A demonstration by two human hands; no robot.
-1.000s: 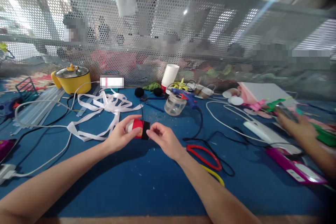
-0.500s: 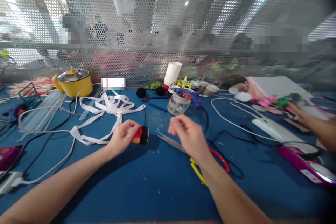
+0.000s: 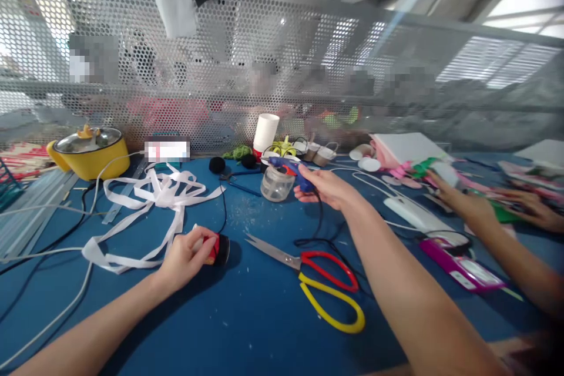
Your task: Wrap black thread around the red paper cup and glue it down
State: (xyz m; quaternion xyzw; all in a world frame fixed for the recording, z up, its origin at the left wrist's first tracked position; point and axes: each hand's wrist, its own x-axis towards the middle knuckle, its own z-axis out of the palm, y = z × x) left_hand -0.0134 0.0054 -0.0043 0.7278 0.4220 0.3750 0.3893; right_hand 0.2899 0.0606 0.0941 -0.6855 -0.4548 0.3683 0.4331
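My left hand [image 3: 187, 251] is closed on a small red cylinder with a black end [image 3: 223, 250], lying on its side low over the blue table. A thin black cord [image 3: 225, 211] runs up from it. Farther out, my right hand [image 3: 328, 186] has its fingers round the handle of a blue glue gun [image 3: 304, 178], whose nozzle lies across the top of a clear jar [image 3: 276, 185]. Large scissors [image 3: 286, 258] with one red and one yellow handle lie between my arms, blades slightly apart. Loose white ribbon [image 3: 161, 188] is heaped beyond my left hand.
At the back left stands a yellow pot [image 3: 90, 155] with a glass lid. Pliers [image 3: 244, 188] and black balls [image 3: 217, 165] lie left of the jar. White cables, a power strip [image 3: 414, 214] and a purple device [image 3: 462, 264] are on the right, near another person's hands [image 3: 467, 205].
My right hand has moved from above the scissors out to the glue gun and closed on its handle. The scissors are now uncovered. My left hand keeps the cylinder. The view has shifted right.
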